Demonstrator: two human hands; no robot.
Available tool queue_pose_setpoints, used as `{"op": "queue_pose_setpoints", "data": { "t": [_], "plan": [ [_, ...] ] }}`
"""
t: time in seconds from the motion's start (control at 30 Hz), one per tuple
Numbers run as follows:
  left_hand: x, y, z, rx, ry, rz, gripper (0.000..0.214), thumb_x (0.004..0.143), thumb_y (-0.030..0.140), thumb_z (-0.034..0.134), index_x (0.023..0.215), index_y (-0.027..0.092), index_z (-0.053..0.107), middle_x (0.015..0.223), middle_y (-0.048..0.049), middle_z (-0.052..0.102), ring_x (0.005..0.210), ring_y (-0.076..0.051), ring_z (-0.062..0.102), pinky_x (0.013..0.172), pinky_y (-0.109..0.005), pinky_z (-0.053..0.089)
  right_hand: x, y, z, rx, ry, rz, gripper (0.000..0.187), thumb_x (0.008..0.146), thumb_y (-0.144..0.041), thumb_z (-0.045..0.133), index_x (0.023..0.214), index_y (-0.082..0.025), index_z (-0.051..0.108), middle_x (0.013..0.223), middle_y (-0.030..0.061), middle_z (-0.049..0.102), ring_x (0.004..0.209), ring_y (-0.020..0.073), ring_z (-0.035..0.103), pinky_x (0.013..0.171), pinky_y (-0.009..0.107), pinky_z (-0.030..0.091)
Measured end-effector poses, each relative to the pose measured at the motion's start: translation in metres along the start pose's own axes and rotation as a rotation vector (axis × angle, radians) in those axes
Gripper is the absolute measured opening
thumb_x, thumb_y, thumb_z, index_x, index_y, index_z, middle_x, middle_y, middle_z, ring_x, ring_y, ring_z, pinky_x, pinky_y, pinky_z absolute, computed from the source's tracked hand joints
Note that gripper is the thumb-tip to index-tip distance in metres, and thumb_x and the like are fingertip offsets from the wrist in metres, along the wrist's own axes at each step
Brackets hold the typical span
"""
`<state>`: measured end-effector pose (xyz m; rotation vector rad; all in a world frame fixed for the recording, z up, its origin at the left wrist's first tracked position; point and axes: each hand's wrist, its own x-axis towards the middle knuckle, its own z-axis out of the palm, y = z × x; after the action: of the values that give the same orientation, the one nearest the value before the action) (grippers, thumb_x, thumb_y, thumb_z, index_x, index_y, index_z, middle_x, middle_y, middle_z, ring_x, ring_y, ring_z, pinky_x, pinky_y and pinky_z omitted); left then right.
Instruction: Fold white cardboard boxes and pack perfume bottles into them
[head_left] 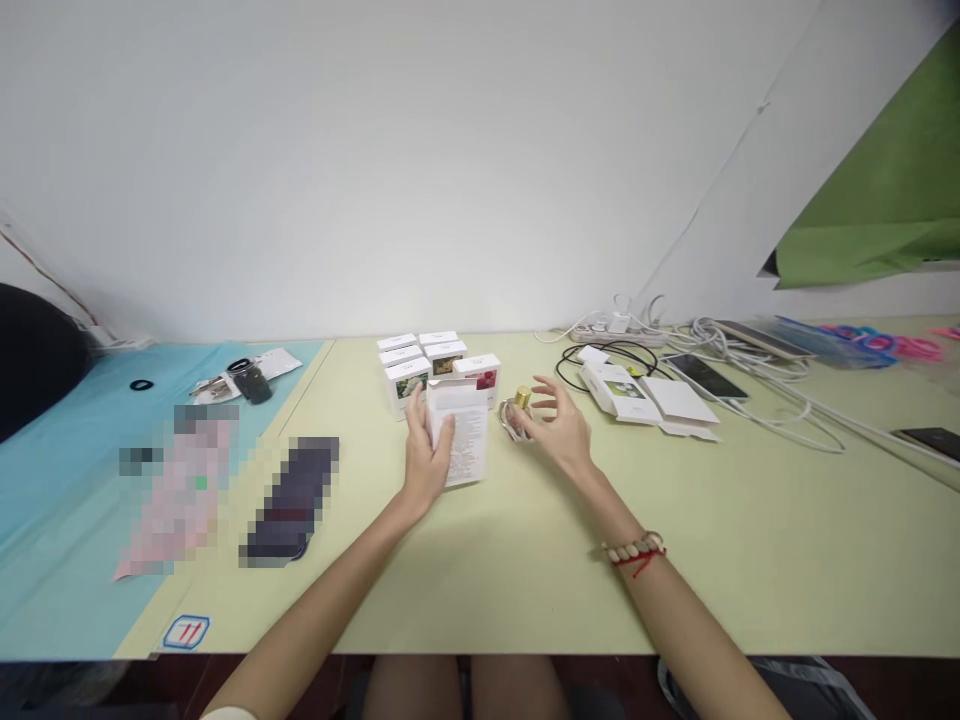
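Observation:
My left hand (429, 450) is closed round an upright white carton (463, 445) with fine print on the side facing me. Its top flap stands up. To the right, my right hand (559, 422) has its fingers spread beside a small clear glass bottle (513, 424) with a gold cap (523, 397). The thumb overlaps the bottle's glass; whether it touches is hard to tell. Behind the held carton stand several white boxes with printed pictures, including one with a red picture (480, 364) and one with a green picture (407, 378).
Right of my hand lie an opened white box (621, 393) and a white flap piece (679, 405). Farther right are black cable loops, a phone (705, 377), tangled white cables and a power strip (619, 336). A blurred dark item (294, 500) and a dark jar (249, 382) lie left.

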<state>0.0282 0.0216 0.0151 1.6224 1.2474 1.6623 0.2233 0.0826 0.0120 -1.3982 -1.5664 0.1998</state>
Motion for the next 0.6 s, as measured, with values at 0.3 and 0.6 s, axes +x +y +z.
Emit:
{"op": "queue_pose_setpoints", "data": {
  "t": [0.3,0.6],
  "plan": [
    [0.008,-0.006,-0.002,-0.178,0.193,-0.148,0.040,0.089,0.043,0.040,0.121,0.026,0.024,0.114,-0.0091,0.053,0.105,-0.017,0.056,0.087,-0.032,0.045,0.000,0.027,0.014,0.025,-0.143,-0.006,0.046,0.075,-0.043,0.056,0.117,-0.025,0.052,0.106,0.0059,0.062,0.088,0.0211,0.062,0.070,0.035,0.049],
    [0.020,-0.002,-0.018,-0.170,0.241,-0.130,0.029,0.087,0.044,0.043,0.107,0.023,0.047,0.108,-0.0038,0.057,0.101,-0.016,0.055,0.088,-0.027,0.044,0.010,0.056,0.019,0.114,-0.188,-0.122,0.045,0.084,-0.037,0.044,0.125,-0.020,0.049,0.120,0.0089,0.059,0.107,0.0236,0.056,0.092,0.043,0.044]
  ]
}}
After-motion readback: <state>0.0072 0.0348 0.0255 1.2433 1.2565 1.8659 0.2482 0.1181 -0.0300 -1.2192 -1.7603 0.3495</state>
